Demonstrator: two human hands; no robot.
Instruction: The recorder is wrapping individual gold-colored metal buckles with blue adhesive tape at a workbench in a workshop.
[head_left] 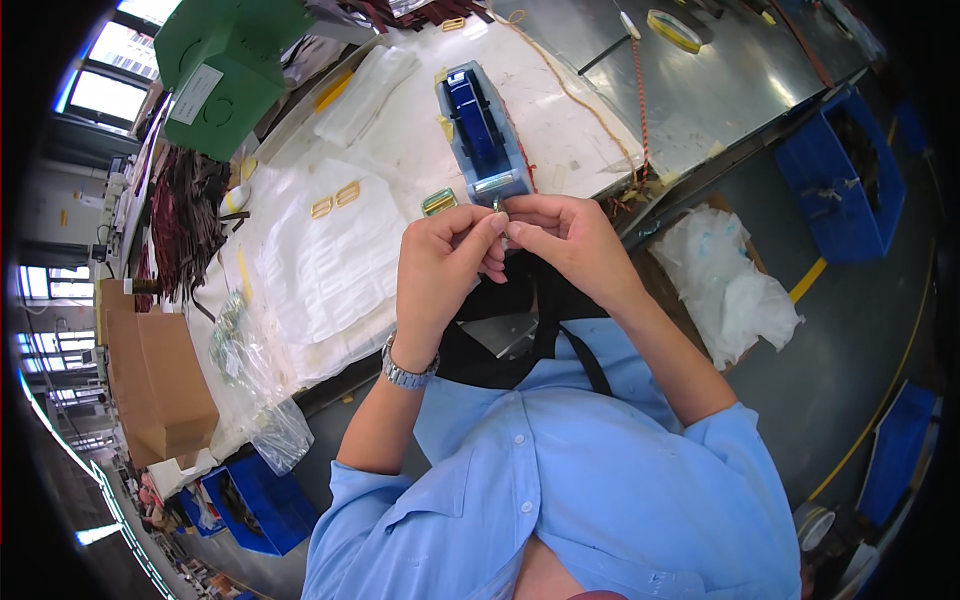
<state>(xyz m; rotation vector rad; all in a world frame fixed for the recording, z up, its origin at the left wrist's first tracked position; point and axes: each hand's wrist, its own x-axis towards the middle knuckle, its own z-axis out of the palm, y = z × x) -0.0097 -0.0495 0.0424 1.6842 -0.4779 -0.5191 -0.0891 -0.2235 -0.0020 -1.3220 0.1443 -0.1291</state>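
Note:
Close together at the table's near edge, my left hand point(440, 262) and my right hand point(575, 243) both pinch a small shiny piece point(498, 206). Fingertips cover most of it, so its kind is hidden. Just beyond them stands a tape dispenser point(484, 125), grey-blue with a dark blue roll. Left of its front end lies a gold buckle with a greenish sheen point(438, 202). A pair of gold buckles point(335, 200) rests on the white sheet point(330, 285) farther left.
A green box point(225, 95) stands at the back left, near dark red strips point(190, 215). A cardboard box point(160, 385) and a clear plastic bag point(280, 435) are at the left. White plastic point(725, 285) fills a carton on the right, with a blue bin point(840, 180) beyond.

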